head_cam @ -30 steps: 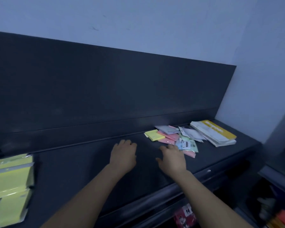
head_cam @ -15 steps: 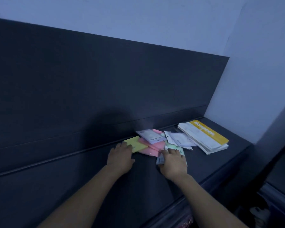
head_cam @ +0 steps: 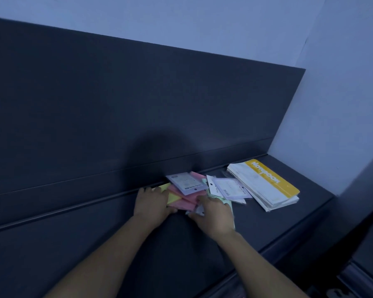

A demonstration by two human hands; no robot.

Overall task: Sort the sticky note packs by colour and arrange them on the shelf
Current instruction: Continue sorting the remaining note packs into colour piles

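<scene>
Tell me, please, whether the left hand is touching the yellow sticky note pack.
Touching. The head view shows the left hand lying on the yellow sticky note pack, which pokes out past its fingers.

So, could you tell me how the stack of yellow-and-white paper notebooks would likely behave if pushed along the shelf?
The stack of yellow-and-white paper notebooks looks thick, so probably fairly heavy. Its edges are fanned unevenly, so the top ones may slide off first.

Yellow pack [head_cam: 174, 197], pink packs [head_cam: 187, 204], lilac pack [head_cam: 186, 183], dark grey shelf [head_cam: 289, 222] (yellow-and-white notebook stack [head_cam: 271, 177])
</scene>
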